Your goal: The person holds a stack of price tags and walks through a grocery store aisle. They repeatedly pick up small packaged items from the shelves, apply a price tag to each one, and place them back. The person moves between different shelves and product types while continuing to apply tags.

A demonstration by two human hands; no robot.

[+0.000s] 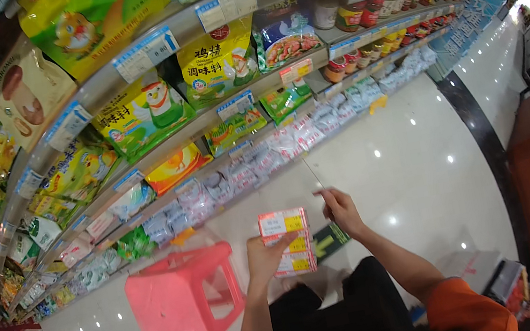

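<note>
My left hand (271, 255) grips a stack of paper shelf price labels (283, 222), with the thumb lying across their face. The labels are white, red and yellow, in three rows, and bear print. To their right, apart from them, my right hand (342, 210) hovers with its index finger stretched out and the other fingers curled; I see nothing in it. Both hands are above the tiled floor (392, 164), in front of supermarket shelves. The nearest lower shelf carries white printed bags (254, 164). Yellow-green chicken seasoning bags (220, 61) stand on a shelf above.
A pink plastic stool (177, 298) stands on the floor left of my left forearm. Price labels line the shelf rail (195, 130). Glass jars (371, 14) fill the shelves at upper right. Cartons (475, 269) lie behind my right arm. A green floor sign (331, 240) is below my hands.
</note>
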